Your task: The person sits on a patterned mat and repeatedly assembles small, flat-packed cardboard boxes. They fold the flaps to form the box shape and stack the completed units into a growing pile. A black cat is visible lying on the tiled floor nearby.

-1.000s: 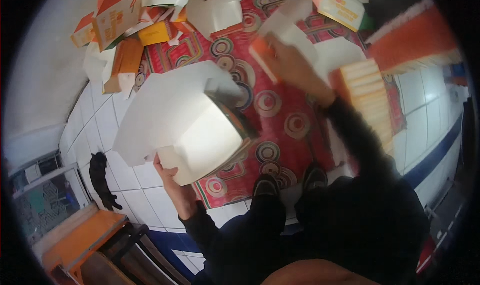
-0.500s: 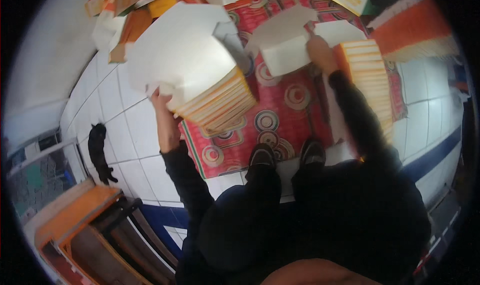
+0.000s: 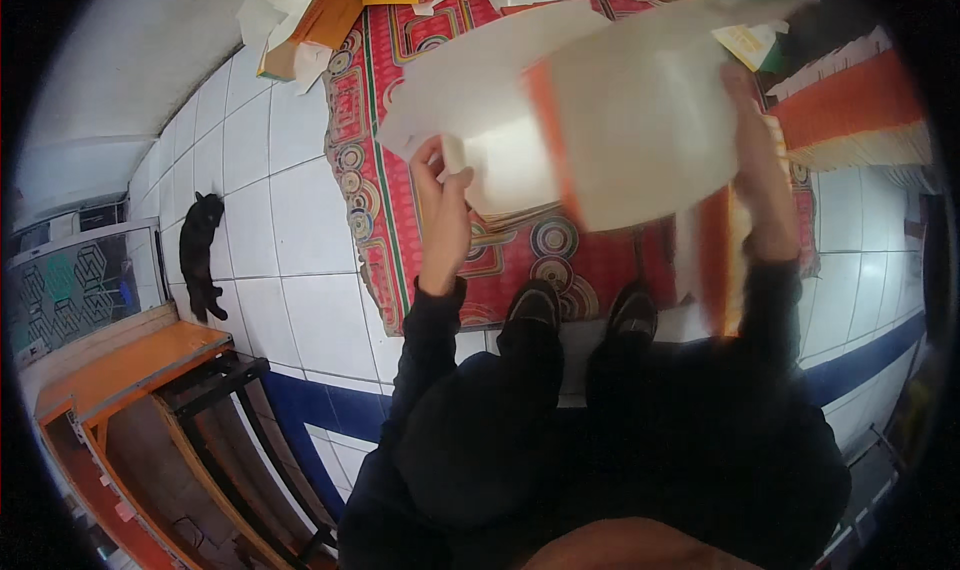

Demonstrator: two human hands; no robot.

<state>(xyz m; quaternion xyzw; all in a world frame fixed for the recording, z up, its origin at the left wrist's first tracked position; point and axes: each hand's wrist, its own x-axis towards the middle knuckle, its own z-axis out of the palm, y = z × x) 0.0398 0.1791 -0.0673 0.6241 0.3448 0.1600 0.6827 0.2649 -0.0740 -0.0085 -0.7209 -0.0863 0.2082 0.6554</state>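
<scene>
My left hand (image 3: 445, 210) grips the near left edge of a stack of nested cardboard cartons (image 3: 510, 165), white on the inside. Its thumb and fingers are closed round a small flap there. My right hand (image 3: 762, 175), smeared by motion, is at the right edge of another pale carton (image 3: 650, 120) with an orange strip on its left side. This carton overlaps the right part of the stack, and its edges are blurred. The right fingers are partly hidden behind it.
Folded orange-and-white cartons (image 3: 325, 20) lie in a heap at the far left of the red patterned mat (image 3: 375, 260). Orange cartons (image 3: 850, 110) stand in a row at the right. A black cat (image 3: 200, 250) lies on the white tiles. An orange wooden frame (image 3: 150, 365) stands at lower left.
My left hand has moved right with the stack. My right hand has swung right and nearer, bringing a carton across the stack's right side. The view has shifted slightly.
</scene>
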